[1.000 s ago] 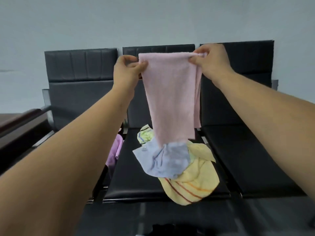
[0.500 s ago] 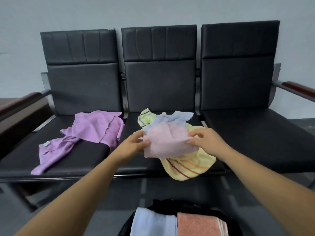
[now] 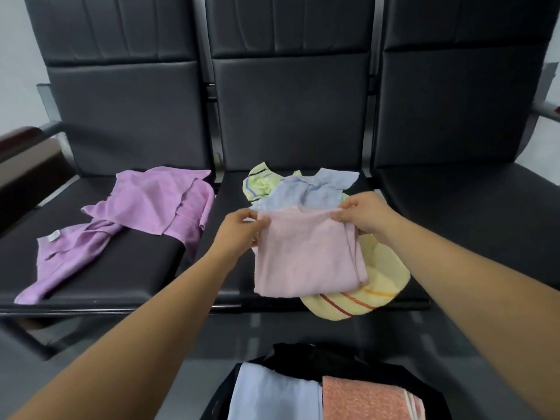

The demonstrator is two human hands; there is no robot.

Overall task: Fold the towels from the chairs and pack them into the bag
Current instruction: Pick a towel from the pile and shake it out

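Even soft light, faint shadows, mild blur, wide-angle edge distortion.

Wall [image 3: 12, 56]: pale, plain — upper left edge.
Floor [image 3: 188, 377]: grey, smooth.
Armrest [image 3: 18, 137]: dark brown — far left.

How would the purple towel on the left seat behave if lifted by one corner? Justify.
Probably floppy: the purple towel lies crumpled in loose folds, so it would likely drape. It looks thin, so probably light. One end reaches the left seat's front edge, so a push might slide it off.
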